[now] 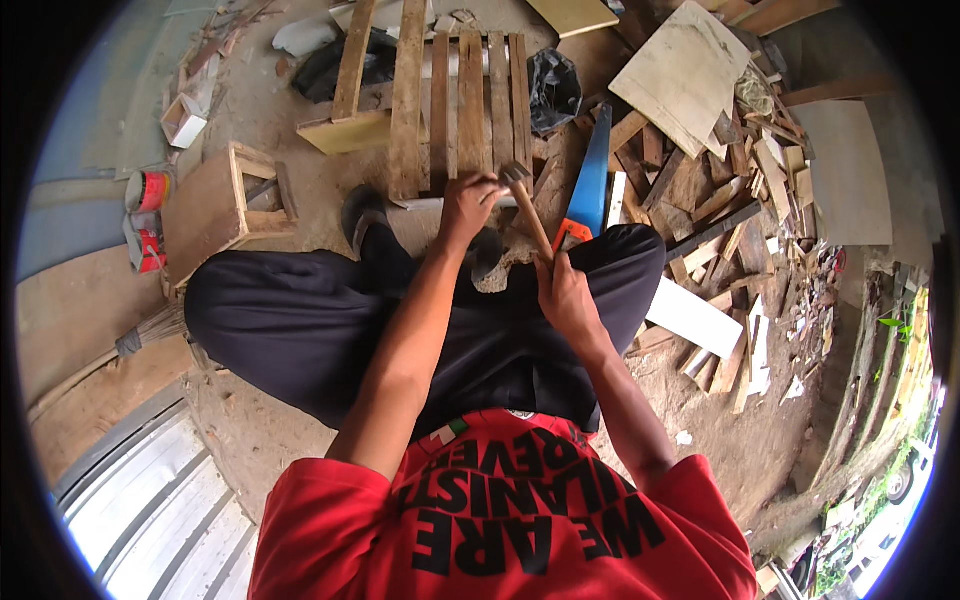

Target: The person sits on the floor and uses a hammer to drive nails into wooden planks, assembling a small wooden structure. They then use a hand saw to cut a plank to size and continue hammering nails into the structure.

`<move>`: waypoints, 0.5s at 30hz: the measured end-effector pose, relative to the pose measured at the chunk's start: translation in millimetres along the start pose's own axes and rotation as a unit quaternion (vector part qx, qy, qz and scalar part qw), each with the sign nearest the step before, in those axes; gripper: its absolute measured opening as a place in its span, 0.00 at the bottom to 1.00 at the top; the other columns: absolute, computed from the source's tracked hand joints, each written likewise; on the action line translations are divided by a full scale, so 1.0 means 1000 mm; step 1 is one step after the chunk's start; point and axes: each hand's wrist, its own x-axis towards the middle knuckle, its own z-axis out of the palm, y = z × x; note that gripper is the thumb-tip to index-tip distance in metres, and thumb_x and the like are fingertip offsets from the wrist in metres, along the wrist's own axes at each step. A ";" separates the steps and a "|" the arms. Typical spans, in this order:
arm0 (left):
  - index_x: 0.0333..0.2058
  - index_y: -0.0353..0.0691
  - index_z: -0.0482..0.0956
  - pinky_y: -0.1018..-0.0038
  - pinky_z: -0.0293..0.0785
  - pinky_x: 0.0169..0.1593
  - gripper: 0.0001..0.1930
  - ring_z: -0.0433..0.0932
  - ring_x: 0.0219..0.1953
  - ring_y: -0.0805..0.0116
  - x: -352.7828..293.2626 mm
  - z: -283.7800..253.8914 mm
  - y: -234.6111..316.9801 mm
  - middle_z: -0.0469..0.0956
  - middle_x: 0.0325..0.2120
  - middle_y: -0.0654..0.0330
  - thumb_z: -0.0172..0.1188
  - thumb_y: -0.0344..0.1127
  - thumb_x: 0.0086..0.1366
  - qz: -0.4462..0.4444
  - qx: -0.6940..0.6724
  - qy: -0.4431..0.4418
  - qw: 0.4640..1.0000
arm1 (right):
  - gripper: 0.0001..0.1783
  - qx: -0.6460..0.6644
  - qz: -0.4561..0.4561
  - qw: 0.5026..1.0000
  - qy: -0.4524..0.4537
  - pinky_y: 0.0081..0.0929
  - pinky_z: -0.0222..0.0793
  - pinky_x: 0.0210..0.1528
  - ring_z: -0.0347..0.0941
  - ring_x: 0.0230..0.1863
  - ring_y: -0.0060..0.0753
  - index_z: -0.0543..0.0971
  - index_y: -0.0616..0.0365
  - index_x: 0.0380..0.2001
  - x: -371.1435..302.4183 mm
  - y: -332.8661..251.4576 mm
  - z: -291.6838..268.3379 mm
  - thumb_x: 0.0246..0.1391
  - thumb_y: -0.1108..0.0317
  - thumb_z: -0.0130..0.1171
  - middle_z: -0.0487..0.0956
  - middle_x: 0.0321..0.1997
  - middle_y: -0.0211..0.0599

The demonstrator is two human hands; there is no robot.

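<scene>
My right hand (568, 298) is wrapped round the wooden handle of a hammer (533, 217), whose dark metal head is up by the fingers of my left hand. My left hand (470, 210) is closed in a pinch at the near end of a slatted wooden frame (470, 105). Whatever lies between those fingertips is too small to make out. Several parallel boards make up the frame, which lies on the ground beyond my feet. Close to my right knee rests a hand saw (592, 175) with a blue blade and an orange handle.
Scrap wood (715, 200) is heaped to the right, with a pale square board (680, 75) on top. A black bag (553, 90) stands beside the slats. On the left are a wooden box-like stool (215, 210) and red cans (148, 192). A white board (695, 317) lies past my right knee.
</scene>
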 end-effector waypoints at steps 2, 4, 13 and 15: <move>0.32 0.32 0.84 0.67 0.77 0.37 0.05 0.83 0.33 0.56 0.002 -0.003 0.000 0.83 0.33 0.55 0.68 0.26 0.57 0.010 -0.014 0.005 1.000 | 0.14 0.029 0.003 0.999 0.016 0.58 0.65 0.25 0.73 0.28 0.73 0.65 0.66 0.33 -0.006 0.001 -0.002 0.66 0.65 0.54 0.75 0.22 0.67; 0.33 0.35 0.85 0.67 0.79 0.39 0.06 0.83 0.35 0.58 0.006 -0.005 -0.004 0.84 0.34 0.56 0.68 0.29 0.58 -0.006 -0.003 0.000 1.000 | 0.14 0.051 0.014 0.998 0.034 0.57 0.64 0.24 0.73 0.28 0.72 0.65 0.65 0.33 -0.004 -0.013 -0.011 0.66 0.65 0.54 0.74 0.21 0.66; 0.51 0.38 0.80 0.63 0.74 0.55 0.22 0.79 0.54 0.58 0.056 -0.022 -0.022 0.80 0.49 0.51 0.60 0.48 0.68 -0.108 0.016 0.097 0.989 | 0.13 0.092 0.026 0.994 0.056 0.51 0.65 0.23 0.73 0.29 0.71 0.65 0.64 0.31 -0.006 -0.031 -0.017 0.66 0.67 0.54 0.74 0.21 0.63; 0.58 0.40 0.75 0.54 0.68 0.59 0.30 0.71 0.62 0.55 0.068 -0.015 -0.020 0.74 0.58 0.50 0.59 0.57 0.67 -0.113 0.149 0.054 0.981 | 0.13 0.095 0.038 0.993 0.051 0.51 0.65 0.22 0.73 0.28 0.72 0.65 0.64 0.31 -0.007 -0.022 -0.008 0.66 0.68 0.55 0.74 0.20 0.64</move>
